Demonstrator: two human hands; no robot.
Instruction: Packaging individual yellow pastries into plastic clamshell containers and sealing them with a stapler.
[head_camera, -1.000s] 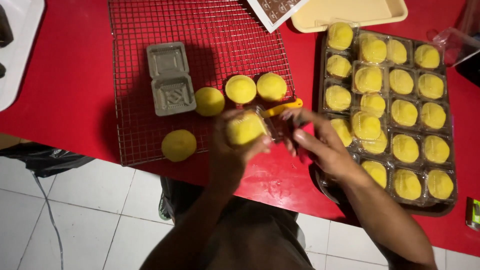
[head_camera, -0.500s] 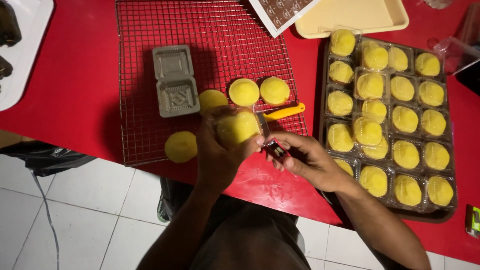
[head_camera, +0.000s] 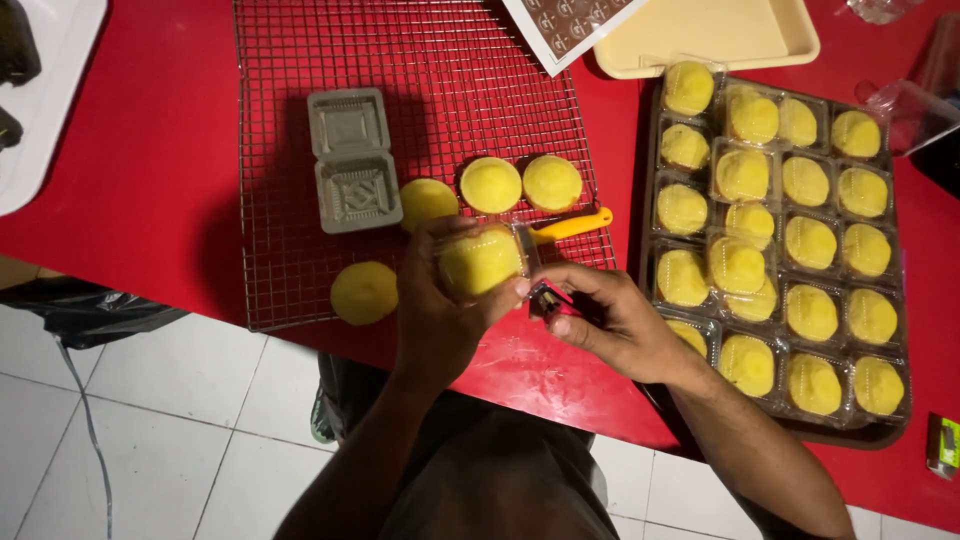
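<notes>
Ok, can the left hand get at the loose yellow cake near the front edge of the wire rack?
Probably not right away: the left hand is full, gripping a boxed cake. The loose cake lies close beside it with nothing between.

- A red table (head_camera: 130, 200) ran across the upper part of the view, its near edge slanting down toward the right.
- Below it lay a floor (head_camera: 150, 440) of pale square tiles with dark grout.
- A thin cable (head_camera: 85, 420) trailed over the tiles, near what looked like a dark bag (head_camera: 80, 305) under the table's left end.
</notes>
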